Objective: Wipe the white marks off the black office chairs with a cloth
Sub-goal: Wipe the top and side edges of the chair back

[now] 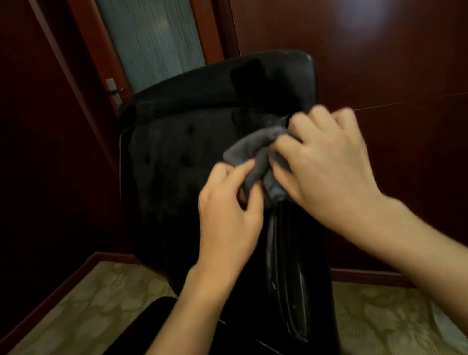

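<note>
Both hands hold a grey cloth bunched against the back of a black office chair, just below its headrest and toward the right edge. The left hand pinches a fold of the cloth between thumb and fingers; the right hand has its fingers curled over the cloth's other end. The step in hand appears to be regathering the cloth into a pad. It should be folded flat with a clean face outward, then pressed firmly and drawn along the upholstery. Faint pale specks show on the glossy spine below; these need attention. The carpet lies beneath.
</note>
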A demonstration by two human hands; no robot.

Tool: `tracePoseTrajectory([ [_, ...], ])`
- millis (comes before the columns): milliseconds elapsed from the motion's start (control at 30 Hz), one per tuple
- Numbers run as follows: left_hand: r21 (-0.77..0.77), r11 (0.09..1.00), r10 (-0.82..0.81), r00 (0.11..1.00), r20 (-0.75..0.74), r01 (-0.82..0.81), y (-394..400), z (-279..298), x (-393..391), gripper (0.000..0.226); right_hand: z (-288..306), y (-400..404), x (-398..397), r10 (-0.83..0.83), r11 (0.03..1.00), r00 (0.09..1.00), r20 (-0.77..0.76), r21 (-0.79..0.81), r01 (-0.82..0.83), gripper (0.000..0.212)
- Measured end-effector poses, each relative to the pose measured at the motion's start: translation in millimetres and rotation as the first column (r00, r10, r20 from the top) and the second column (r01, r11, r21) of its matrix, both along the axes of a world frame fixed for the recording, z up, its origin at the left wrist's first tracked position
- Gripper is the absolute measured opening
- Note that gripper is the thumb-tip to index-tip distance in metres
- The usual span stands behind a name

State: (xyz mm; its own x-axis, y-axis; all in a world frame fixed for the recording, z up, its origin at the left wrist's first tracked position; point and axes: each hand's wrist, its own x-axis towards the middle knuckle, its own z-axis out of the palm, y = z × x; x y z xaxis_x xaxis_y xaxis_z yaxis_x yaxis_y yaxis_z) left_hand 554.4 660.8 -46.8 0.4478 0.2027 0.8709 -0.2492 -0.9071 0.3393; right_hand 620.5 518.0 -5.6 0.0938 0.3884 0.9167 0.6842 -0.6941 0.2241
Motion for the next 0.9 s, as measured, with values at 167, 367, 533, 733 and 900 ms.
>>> tracePoseTrajectory([
  [167, -0.149, 0.989, -0.001, 0.999, -0.040, -0.005, -9.9, -68.3, -35.5, 0.021, -60.6, -3.4, -30.0, 0.129, 0.990, 0.986, -0.108, -0.048, -0.135, 0.016],
  [367, -0.180, 0.983, 0.021, 1.000, -0.006, -0.022, -12.9, -45.0, -27.8, 0.018, -42.2, -3.7, -22.4, 0.070, 0.996, 0.994, -0.079, -0.042, -0.073, 0.016],
  [533, -0.186, 0.982, 0.017, 0.999, -0.034, -0.024, -17.9, -50.5, -26.9, 0.017, -56.5, -0.9, -31.7, 0.073, 0.997, 0.989, -0.130, -0.002, -0.074, 0.011],
  [733, -0.226, 0.973, 0.022, 0.991, -0.135, -0.052, -21.5, -130.1, -62.7, 0.028, -128.6, -7.4, -59.1, 0.158, 0.981, 0.957, -0.245, -0.071, -0.180, 0.018],
  [900, -0.251, 0.966, 0.047, 0.997, -0.062, -0.061, -20.9, -112.1, -56.7, 0.019, -109.2, -3.1, -50.0, 0.176, 0.981, 0.966, -0.192, -0.052, -0.189, 0.018],
])
